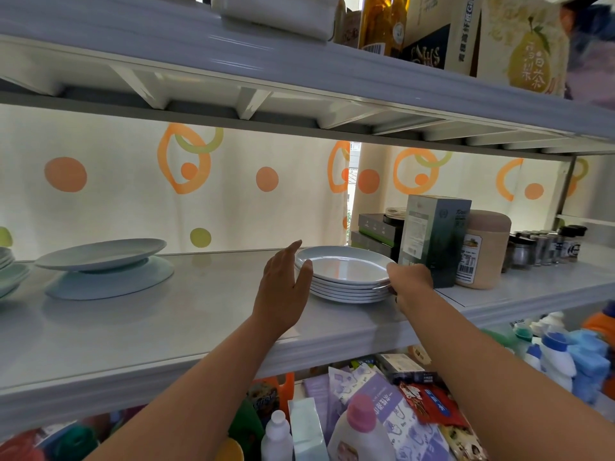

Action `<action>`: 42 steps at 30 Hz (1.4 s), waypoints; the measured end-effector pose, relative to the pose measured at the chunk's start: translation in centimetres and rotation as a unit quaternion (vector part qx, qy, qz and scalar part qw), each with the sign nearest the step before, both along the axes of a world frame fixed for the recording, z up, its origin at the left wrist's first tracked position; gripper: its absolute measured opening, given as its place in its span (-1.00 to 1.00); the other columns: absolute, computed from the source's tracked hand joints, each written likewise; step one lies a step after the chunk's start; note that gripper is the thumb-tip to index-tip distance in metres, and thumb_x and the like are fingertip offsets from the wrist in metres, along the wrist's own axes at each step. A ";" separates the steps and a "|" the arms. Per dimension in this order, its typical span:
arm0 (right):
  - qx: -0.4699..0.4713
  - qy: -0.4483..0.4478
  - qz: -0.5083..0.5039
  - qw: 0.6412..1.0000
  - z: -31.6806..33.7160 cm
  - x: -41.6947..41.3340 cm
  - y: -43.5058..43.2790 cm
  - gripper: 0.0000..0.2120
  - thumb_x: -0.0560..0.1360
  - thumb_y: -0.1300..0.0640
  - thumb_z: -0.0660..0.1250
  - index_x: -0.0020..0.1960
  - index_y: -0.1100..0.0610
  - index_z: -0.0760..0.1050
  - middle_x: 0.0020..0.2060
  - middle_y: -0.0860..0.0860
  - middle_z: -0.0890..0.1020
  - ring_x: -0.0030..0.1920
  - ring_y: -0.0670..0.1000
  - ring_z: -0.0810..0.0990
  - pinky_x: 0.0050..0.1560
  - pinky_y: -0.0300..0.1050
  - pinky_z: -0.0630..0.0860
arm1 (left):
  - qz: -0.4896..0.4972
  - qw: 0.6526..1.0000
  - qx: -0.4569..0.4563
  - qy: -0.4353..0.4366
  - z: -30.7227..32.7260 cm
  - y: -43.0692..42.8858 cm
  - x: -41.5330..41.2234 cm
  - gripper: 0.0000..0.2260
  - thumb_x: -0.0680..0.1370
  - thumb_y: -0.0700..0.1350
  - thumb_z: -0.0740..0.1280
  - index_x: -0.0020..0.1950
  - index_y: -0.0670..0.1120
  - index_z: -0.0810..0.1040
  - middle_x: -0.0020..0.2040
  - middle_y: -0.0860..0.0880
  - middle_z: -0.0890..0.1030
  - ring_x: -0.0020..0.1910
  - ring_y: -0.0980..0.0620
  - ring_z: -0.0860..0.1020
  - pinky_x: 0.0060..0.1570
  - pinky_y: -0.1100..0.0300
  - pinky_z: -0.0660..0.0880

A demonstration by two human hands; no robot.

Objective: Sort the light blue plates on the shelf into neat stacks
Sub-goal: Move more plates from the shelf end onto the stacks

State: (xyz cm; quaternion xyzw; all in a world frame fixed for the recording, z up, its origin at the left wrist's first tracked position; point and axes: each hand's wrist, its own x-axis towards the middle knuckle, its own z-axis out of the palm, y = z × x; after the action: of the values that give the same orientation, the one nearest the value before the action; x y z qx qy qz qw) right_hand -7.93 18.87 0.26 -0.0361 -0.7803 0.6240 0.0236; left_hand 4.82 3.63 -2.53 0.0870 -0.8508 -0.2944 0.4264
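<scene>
The stack of light blue plates [346, 272] sits mid-shelf [199, 314], right next to a dark green box [432, 237]. Left hand [283, 284] is flat against its left rim, fingers [293, 252] straight and together. Right hand [411, 277] seems to grip the right rim, its fingers mostly hidden. Two more plates [100, 254] sit well off to the left, the bottom one upside down.

You stand at a household pantry shelving unit [199, 327]: stacked plates [346, 277], spice jars [539, 247], boxed foodstuffs [432, 237], a tea carton [525, 44] above, detergent bottles [559, 361] below, a patterned curtain [133, 194] behind.
</scene>
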 end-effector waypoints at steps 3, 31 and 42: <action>-0.023 -0.014 0.019 0.999 0.3 -0.6 0.3 -0.52 0.51 0.17 0.28 0.40 0.23 0.27 0.23 0.20 0.49 0.09 0.12 0.56 -0.33 -0.19 0.47 | -0.001 1.000 0.001 0.002 -0.1 0.0 0.0 -0.59 0.61 0.02 0.07 0.46 0.01 0.20 0.46 -0.03 0.31 0.44 0.02 0.23 0.32 0.26 0.07; -0.085 -0.134 0.027 0.987 1.8 -2.3 -0.3 -0.62 0.51 0.29 0.19 0.32 0.24 0.32 -0.12 0.12 0.43 -0.10 0.00 0.44 -0.09 -0.23 0.46 | -0.045 0.994 0.094 0.028 -0.2 0.0 -0.4 -0.60 0.61 -0.01 0.07 0.45 0.02 0.19 0.46 -0.03 0.29 0.41 -0.01 0.30 0.40 0.07 0.23; -0.016 -0.058 0.005 0.998 1.2 -0.8 -0.3 -0.52 0.55 0.27 0.19 0.45 0.18 0.17 0.28 0.22 0.40 0.18 0.14 0.46 0.05 -0.08 0.48 | -0.039 0.995 0.082 0.034 0.7 -0.6 1.1 -0.60 0.61 -0.01 0.08 0.45 0.02 0.19 0.46 -0.03 0.30 0.43 0.00 0.27 0.42 0.05 0.20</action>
State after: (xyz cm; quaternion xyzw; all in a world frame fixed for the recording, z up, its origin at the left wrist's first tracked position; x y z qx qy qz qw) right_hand -8.74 18.59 1.43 -0.0686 -0.7704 0.6333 -0.0255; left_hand 5.90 3.04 -1.87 0.0784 -0.8115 -0.3819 0.4352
